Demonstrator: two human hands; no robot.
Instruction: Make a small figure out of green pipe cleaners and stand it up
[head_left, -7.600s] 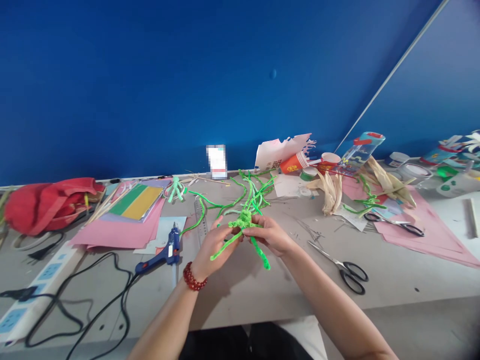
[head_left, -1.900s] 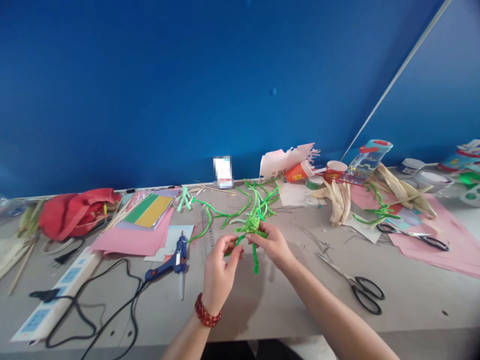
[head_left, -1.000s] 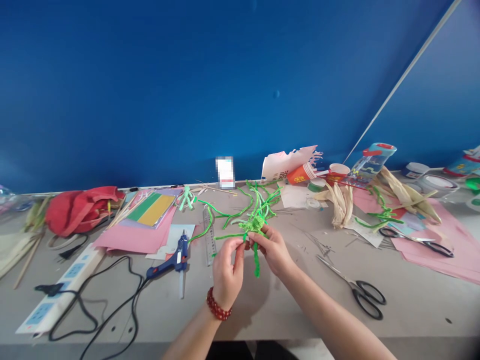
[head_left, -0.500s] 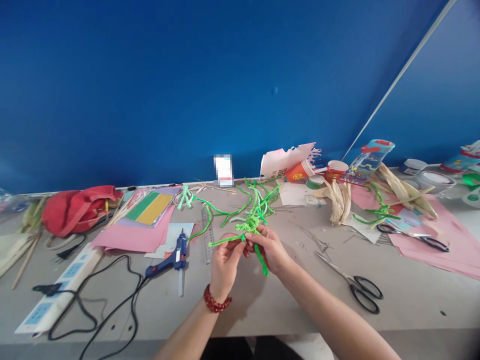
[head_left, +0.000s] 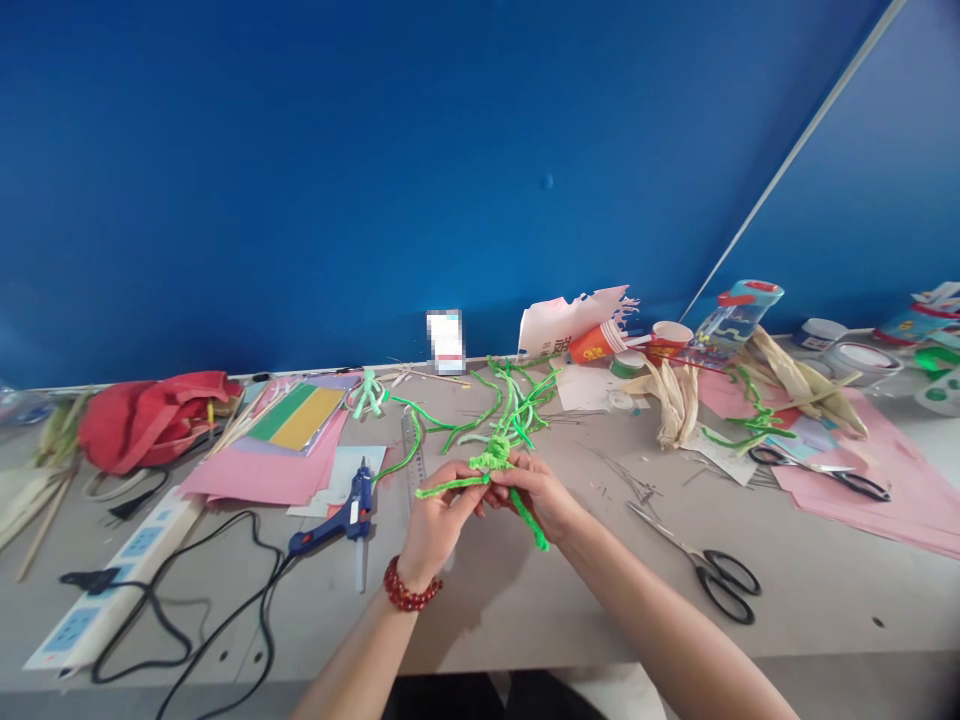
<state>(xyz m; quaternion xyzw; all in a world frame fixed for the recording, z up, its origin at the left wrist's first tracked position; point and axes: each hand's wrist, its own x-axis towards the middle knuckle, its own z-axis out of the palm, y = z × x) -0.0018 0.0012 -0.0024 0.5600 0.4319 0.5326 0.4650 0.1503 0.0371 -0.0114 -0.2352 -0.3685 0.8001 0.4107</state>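
Note:
Both my hands meet above the middle of the table, pinching a bright green pipe-cleaner figure with a coiled, bunched top. My left hand, with a red bead bracelet at the wrist, grips it near the centre, where one straight green strand sticks out to the left. My right hand holds the same piece from the other side; a thicker twisted green strand hangs below its fingers. The fingertips press close together, so the exact joint is partly hidden. Just behind lie loose green pipe cleaners.
Left of my hands lie a blue glue gun, a ruler, coloured sheets, a red bag and a white power strip with black cables. Scissors, thin wires, corn husks and paper cups are to the right.
My left hand has shifted slightly left and its wrist has turned outward. The hanging green strand now slants further right. Both hands keep hold of the figure.

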